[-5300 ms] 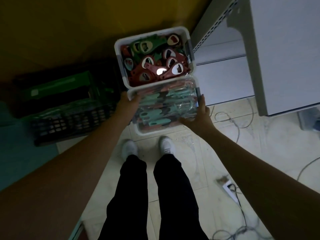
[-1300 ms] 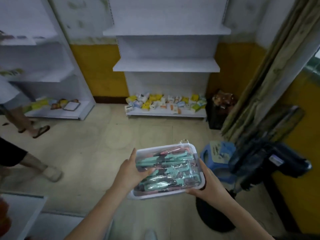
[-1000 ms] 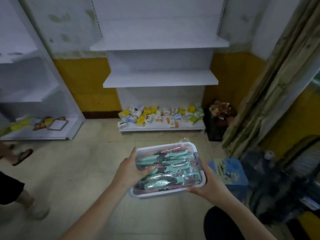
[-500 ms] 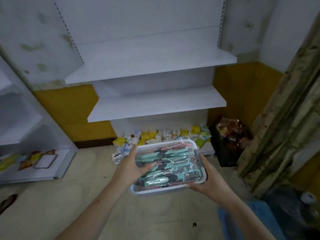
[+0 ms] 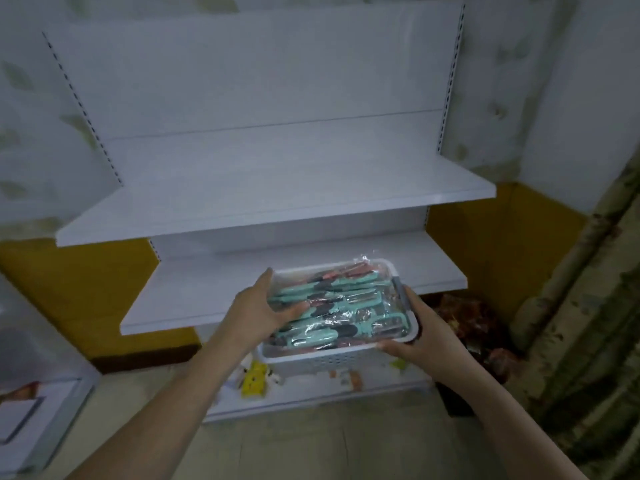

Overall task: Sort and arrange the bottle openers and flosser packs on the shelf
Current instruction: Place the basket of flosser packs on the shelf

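Observation:
A white plastic basket [image 5: 322, 363] full of clear-wrapped flosser packs [image 5: 341, 308], teal and pink, is held in the air in front of a white shelf unit. My left hand [image 5: 258, 306] grips the basket's left rim, thumb lying over the packs. My right hand [image 5: 414, 336] grips its right rim and front corner from below. The basket hangs just in front of the middle shelf [image 5: 194, 299], roughly level with it. The upper shelf [image 5: 242, 206] is bare. No bottle openers are in view.
The bottom shelf [image 5: 311, 396] holds small yellow and white packets [image 5: 254, 377], partly hidden by the basket. A dark bag of goods [image 5: 481, 327] sits right of the unit beside a curtain [image 5: 588, 306]. Another white shelf unit [image 5: 31, 403] stands at the left edge.
I have walked up to the shelf unit with the basket; the shelves now fill the view. The basket has risen to the middle shelf's height. Both hands keep the same grip.

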Tool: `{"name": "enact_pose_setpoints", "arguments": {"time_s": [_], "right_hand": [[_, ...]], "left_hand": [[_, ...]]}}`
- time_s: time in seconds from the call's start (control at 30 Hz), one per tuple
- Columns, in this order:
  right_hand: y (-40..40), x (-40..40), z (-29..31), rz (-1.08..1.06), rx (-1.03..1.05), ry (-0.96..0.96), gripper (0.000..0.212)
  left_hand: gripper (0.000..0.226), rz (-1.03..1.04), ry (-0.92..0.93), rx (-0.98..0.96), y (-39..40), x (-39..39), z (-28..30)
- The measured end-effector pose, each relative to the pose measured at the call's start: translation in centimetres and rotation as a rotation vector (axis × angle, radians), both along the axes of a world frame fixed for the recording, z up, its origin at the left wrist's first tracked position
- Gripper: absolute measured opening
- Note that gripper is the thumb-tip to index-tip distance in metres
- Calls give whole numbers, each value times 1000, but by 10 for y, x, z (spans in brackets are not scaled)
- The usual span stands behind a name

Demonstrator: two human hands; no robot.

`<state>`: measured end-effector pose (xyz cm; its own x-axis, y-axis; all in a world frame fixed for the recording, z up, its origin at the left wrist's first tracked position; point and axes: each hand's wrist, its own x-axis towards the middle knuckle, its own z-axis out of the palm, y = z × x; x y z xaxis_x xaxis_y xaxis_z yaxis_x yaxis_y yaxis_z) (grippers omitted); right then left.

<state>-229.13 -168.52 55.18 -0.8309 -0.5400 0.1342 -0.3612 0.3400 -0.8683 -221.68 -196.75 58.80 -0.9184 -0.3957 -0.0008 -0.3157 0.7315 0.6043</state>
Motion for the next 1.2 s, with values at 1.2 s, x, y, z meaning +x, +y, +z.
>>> {"name": "enact_pose_setpoints", "arguments": {"time_s": [1.2], "right_hand": [[-206,-491,80,167,-211,-241,57]], "left_hand": [[54,125,189,915,-224,-434,45]]}}
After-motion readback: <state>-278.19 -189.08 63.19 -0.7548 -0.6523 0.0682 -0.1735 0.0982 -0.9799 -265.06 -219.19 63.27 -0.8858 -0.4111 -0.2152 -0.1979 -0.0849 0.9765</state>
